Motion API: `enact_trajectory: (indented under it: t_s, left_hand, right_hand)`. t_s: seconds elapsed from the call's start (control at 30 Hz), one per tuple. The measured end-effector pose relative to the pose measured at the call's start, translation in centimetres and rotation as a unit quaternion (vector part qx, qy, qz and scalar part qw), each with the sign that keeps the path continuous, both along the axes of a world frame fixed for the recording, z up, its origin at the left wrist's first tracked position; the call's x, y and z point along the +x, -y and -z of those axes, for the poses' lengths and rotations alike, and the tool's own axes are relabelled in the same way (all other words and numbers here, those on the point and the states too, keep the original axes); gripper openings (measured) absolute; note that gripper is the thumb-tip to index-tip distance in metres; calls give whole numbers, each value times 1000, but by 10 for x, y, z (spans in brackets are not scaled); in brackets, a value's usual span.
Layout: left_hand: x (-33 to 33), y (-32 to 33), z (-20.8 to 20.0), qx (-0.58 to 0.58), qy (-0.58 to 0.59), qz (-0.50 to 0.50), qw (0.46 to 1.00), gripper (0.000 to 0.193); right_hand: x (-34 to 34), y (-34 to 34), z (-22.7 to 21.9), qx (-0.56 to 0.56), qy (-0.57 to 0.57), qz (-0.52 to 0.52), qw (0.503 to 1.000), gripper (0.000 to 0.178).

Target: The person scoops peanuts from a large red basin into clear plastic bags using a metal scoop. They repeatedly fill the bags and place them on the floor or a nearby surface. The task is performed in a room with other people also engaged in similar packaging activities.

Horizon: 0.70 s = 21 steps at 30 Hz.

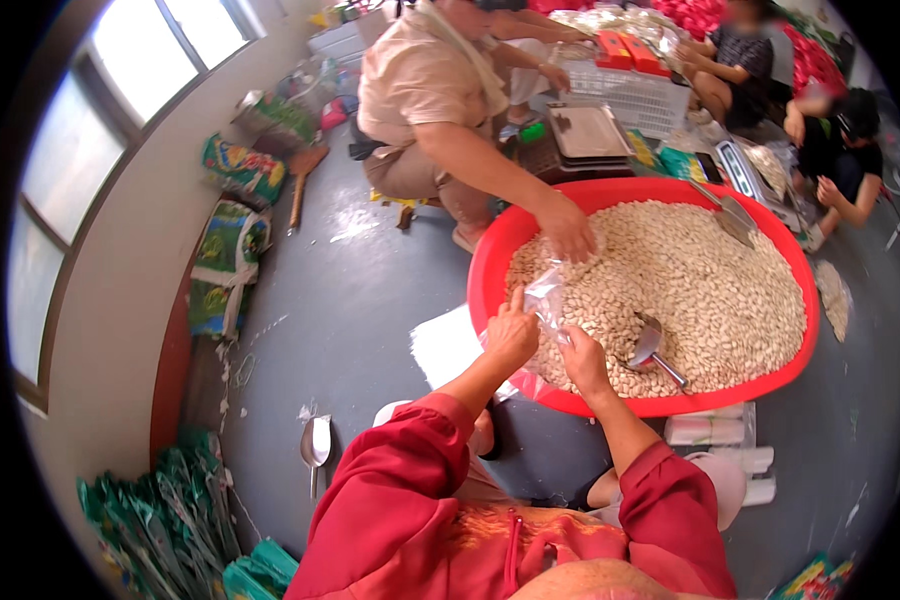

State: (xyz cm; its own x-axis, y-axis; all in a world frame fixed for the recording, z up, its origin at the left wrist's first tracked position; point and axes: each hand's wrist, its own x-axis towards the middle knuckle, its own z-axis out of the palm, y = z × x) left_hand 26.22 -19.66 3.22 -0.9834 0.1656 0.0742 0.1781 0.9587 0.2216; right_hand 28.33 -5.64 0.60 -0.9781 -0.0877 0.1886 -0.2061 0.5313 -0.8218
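A clear plastic bag (545, 298) is stretched between my two hands above the left part of a large red tub (485, 275). My left hand (510, 332) pinches one side of it, and my right hand (582, 362) pinches the other, lower side. Pale, flat beans or seeds (690, 270) fill the tub; which kind I cannot tell. Just right of my right hand, a metal scoop (650, 345) rests in them, its handle toward me. Beyond the bag, a co-worker's hand (570, 232) reaches down over the pile, close to some clear plastic.
A second scoop (735, 215) lies at the tub's far right, another scoop (315, 445) on the floor at left. White bag rolls (710, 430) lie under the tub's near rim. Green sacks (230, 245) line the left wall. Several people sit beyond, near a white crate (630, 98).
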Motion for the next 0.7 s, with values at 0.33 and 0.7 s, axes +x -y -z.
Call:
enact_trajectory:
  t_s: [0.33, 0.7]
  left_hand:
    - [8, 8, -16, 148, 12, 223, 963, 32]
    - [-14, 7, -41, 46, -19, 63, 997, 19]
  right_hand:
    - [-43, -118, 15, -189, 289, 76, 935, 21]
    - [-29, -186, 94, 498, 284, 24, 819, 33]
